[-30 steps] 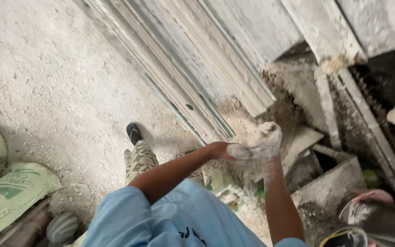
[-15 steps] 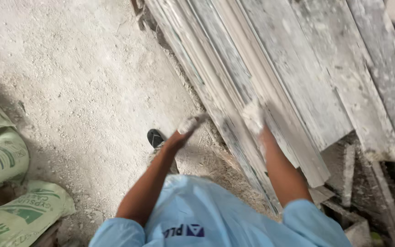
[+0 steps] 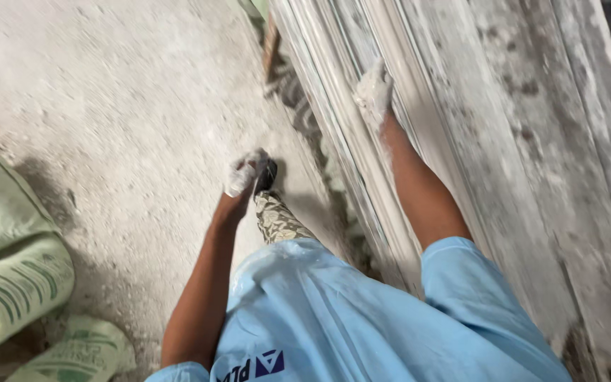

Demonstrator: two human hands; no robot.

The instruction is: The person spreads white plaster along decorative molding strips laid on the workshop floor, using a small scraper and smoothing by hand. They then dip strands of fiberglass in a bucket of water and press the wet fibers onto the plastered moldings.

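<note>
Right grip (image 3: 374, 90), plaster-caked, lay flat with fingers pressed together on stack of long grey plaster-smeared moulding strips (image 3: 461, 141), steadying it where it leaned. Left grip (image 3: 244, 172) hung free, loosely curled, holding nothing, over dusty concrete floor (image 3: 107, 92). Green-printed sacks (image 3: 15, 283) lay near left.

Floor (image 3: 107, 92): rough grey concrete, dusted white throughout. Stack of long pale boards (image 3: 475, 141) lies on it along the right side, edges caked white. Green-printed sacks (image 3: 8, 283) lie piled at lower left. One dark shoe (image 3: 266, 177) stands planted beside the boards.
</note>
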